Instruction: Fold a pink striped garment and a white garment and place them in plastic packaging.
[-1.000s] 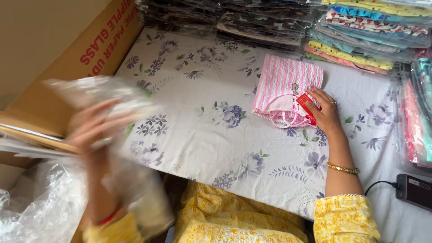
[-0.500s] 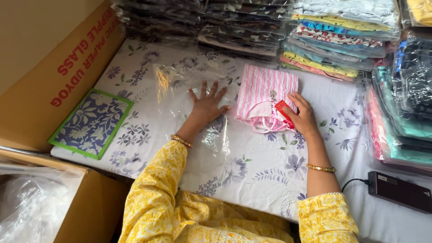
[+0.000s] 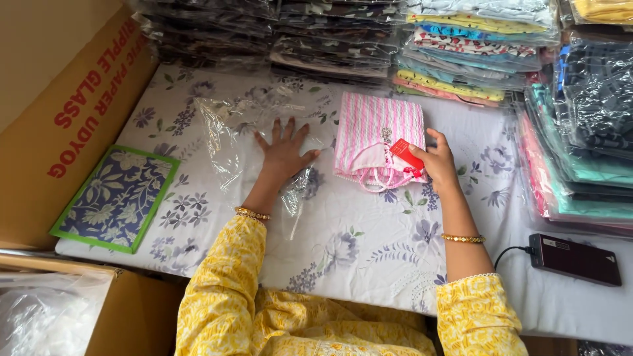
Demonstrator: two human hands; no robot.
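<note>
Pink garment: a folded pink-and-white striped garment [image 3: 379, 135] lies flat on the flowered tabletop [image 3: 369, 244], just past the middle, with white cords bunched at its near edge.
Red tag: a small red tag [image 3: 406, 155] sits at the garment's near right corner.
Right hand: the right hand [image 3: 436, 160] rests at that corner, its grip narrow, thumb and fingertips pinched on the tag and the cloth edge.
Clear bag: an empty clear plastic bag [image 3: 254, 135] is spread out just left of the garment, wrinkled, its near end trailing toward the person.
Left hand: the left hand [image 3: 285, 153] lies palm down on the bag, fingers spread wide, holding nothing, only pressing the film flat.
Doing it well: to my eye, the bag wants to be kept smooth and pinned, since the film is light and creased; the garment should stay square so its cords do not snag.
Edges: stacks of bagged clothes [image 3: 461, 59] line the far and right sides, close behind the garment.
Left side: a blue flowered packet with green border [image 3: 117, 198] lies well left, beside a cardboard box [image 3: 59, 99].
Right side: a dark phone [image 3: 575, 258] on a cable rests near the right edge.
Open room: bare cloth lies between both forearms, toward the person.
</note>
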